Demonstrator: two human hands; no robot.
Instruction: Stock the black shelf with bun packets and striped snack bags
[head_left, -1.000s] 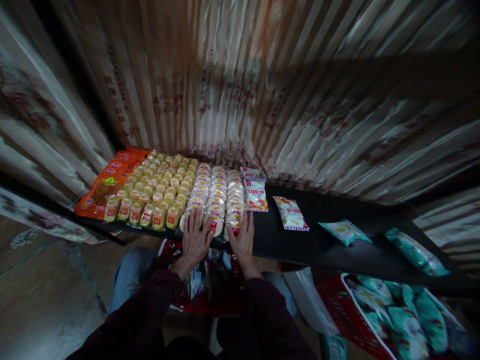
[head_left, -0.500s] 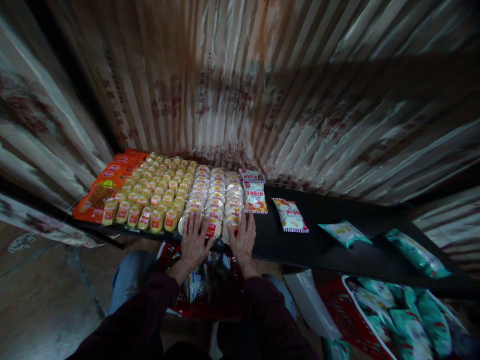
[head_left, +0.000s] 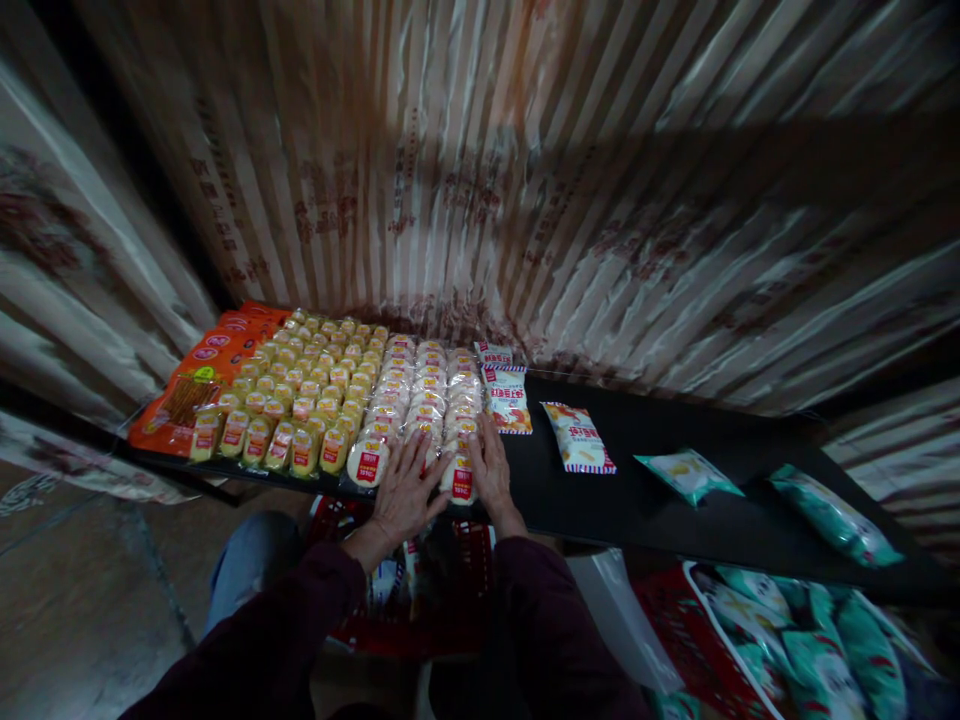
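Three rows of round, pale wrapped crackers (head_left: 367, 462) with red-and-white labels run front to back on the black shelf. My left hand (head_left: 405, 495) lies spread over the front of the middle row, partly covering its front packet. Along the outer side of the right-hand row rests my right hand (head_left: 493, 478), fingers stretched out, touching its front packet (head_left: 459, 478). Neither hand grips a packet. Left of them stand many small yellow wrapped cakes (head_left: 305, 452). Just beyond my right fingertips lie white-and-red snack bags (head_left: 508, 398).
Orange snack bags (head_left: 199, 375) lie at the left end of the black shelf (head_left: 540, 495). A single white-and-red bag (head_left: 577, 437) and two green bags (head_left: 690, 474) are spaced along the right. Below are a red basket (head_left: 442, 635) and another red basket (head_left: 679, 620) holding green bags.
My left hand has slid right, from between the left and middle rows onto the middle row. My right hand has moved to the outer side of the right-hand row. The view has shifted slightly.
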